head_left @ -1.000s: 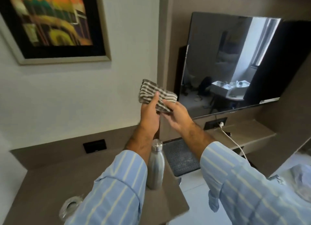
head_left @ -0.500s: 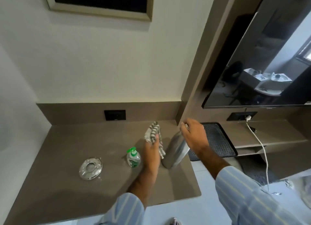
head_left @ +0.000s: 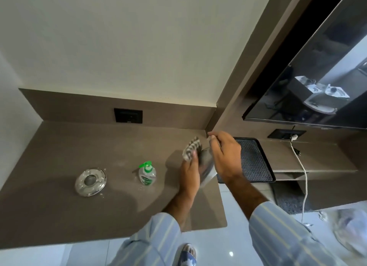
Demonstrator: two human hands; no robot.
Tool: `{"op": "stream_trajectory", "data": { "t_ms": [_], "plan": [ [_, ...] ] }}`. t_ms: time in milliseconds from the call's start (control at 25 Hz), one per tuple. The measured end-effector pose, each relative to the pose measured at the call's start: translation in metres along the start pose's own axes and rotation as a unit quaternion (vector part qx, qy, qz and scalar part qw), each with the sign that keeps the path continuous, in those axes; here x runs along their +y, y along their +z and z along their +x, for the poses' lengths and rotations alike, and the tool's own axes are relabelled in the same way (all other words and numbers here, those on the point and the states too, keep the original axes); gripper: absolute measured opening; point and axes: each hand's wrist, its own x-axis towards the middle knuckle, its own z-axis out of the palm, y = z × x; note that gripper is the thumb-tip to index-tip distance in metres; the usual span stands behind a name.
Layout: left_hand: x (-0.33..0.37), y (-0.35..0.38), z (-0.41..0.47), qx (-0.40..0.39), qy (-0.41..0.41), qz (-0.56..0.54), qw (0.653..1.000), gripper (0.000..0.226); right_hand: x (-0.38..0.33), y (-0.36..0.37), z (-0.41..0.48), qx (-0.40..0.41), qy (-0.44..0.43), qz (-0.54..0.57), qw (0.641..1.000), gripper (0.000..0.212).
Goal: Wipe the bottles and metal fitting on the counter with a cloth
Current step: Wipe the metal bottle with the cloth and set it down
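A steel bottle (head_left: 207, 167) leans tilted above the brown counter (head_left: 99, 146), near its right edge. My right hand (head_left: 225, 156) grips the bottle around its neck. My left hand (head_left: 190, 171) presses a grey-and-white striped cloth (head_left: 191, 148) against the bottle's left side. A small clear soap bottle (head_left: 147, 174) with a green pump stands left of my hands. Further left, a round shiny metal fitting (head_left: 90, 181) lies flat on the counter.
A black perforated tray (head_left: 255, 160) sits on the lower shelf to the right. A white cable (head_left: 301, 172) hangs from a wall socket under the television (head_left: 317, 77). Another black socket (head_left: 128, 115) is in the backsplash.
A second ago both hands held the cloth up high. They came down; my right hand took the steel bottle and tilted it, my left brought the cloth against it.
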Motion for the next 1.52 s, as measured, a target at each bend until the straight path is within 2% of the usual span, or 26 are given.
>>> {"op": "stream_trajectory", "data": {
  "t_ms": [80, 120, 200, 320, 400, 480, 560, 680, 760, 840, 920, 1080, 1160, 1240, 1320, 1400, 1440, 1520],
  "plan": [
    [0.018, 0.018, -0.008, -0.03, 0.086, -0.029, 0.995, 0.042, 0.002, 0.001, 0.002, -0.005, 0.0, 0.003, 1.0, 0.032],
    [0.013, 0.021, -0.019, -0.026, 0.098, -0.037, 0.994, 0.04, 0.002, 0.001, 0.003, -0.016, 0.005, 0.002, 1.0, 0.038],
    [-0.015, 0.006, -0.043, -0.001, 0.084, -0.055, 0.995, 0.035, -0.001, -0.001, 0.0, -0.038, 0.016, 0.003, 0.999, 0.047],
    [-0.019, -0.014, -0.026, 0.021, -0.013, -0.057, 0.998, 0.025, -0.003, -0.004, -0.001, -0.043, 0.016, 0.004, 0.999, 0.051],
    [0.018, -0.007, -0.002, -0.04, -0.029, -0.05, 0.998, 0.023, -0.003, -0.005, -0.002, -0.049, 0.019, 0.008, 0.999, 0.051],
    [0.036, 0.011, 0.001, -0.091, 0.031, -0.06, 0.994, 0.03, -0.002, -0.004, -0.001, -0.051, 0.031, 0.011, 0.998, 0.051],
    [0.005, 0.013, -0.018, -0.03, 0.073, -0.037, 0.996, 0.035, -0.002, -0.004, -0.002, -0.053, 0.032, 0.009, 0.998, 0.05],
    [-0.049, -0.005, -0.056, 0.049, 0.065, -0.031, 0.996, 0.042, -0.002, -0.004, 0.0, -0.056, 0.031, -0.008, 0.998, 0.051],
    [-0.047, 0.0, -0.073, 0.035, 0.055, -0.028, 0.997, 0.044, -0.001, -0.002, 0.001, -0.06, 0.034, -0.018, 0.997, 0.051],
    [-0.028, 0.018, -0.09, 0.009, 0.126, 0.007, 0.992, 0.05, -0.001, -0.003, 0.0, -0.062, 0.03, -0.017, 0.997, 0.052],
    [-0.031, 0.027, -0.09, 0.007, 0.149, 0.019, 0.989, 0.054, 0.0, -0.005, 0.0, -0.067, 0.025, -0.022, 0.997, 0.051],
    [-0.046, 0.016, -0.056, 0.105, 0.038, -0.038, 0.993, 0.048, 0.0, -0.004, -0.003, -0.061, 0.024, -0.026, 0.998, 0.047],
    [-0.019, 0.033, -0.062, 0.081, 0.051, -0.065, 0.993, 0.051, -0.001, -0.004, -0.002, -0.059, 0.03, -0.018, 0.998, 0.046],
    [-0.012, 0.048, -0.081, 0.05, 0.081, -0.034, 0.995, 0.056, 0.0, -0.004, -0.002, -0.073, 0.032, -0.018, 0.997, 0.045],
    [-0.042, 0.041, -0.088, 0.059, 0.102, 0.006, 0.993, 0.056, 0.001, -0.006, -0.003, -0.082, 0.03, -0.01, 0.996, 0.047],
    [-0.062, 0.025, -0.081, 0.093, 0.059, -0.005, 0.994, 0.054, 0.0, -0.007, -0.002, -0.082, 0.03, 0.001, 0.996, 0.048],
    [-0.061, 0.023, -0.077, 0.102, 0.043, -0.016, 0.994, 0.051, -0.001, -0.007, -0.003, -0.083, 0.031, 0.001, 0.996, 0.048],
    [-0.042, 0.032, -0.078, 0.092, 0.073, -0.014, 0.993, 0.051, 0.0, -0.006, -0.003, -0.082, 0.031, 0.002, 0.996, 0.049]
  ]
}}
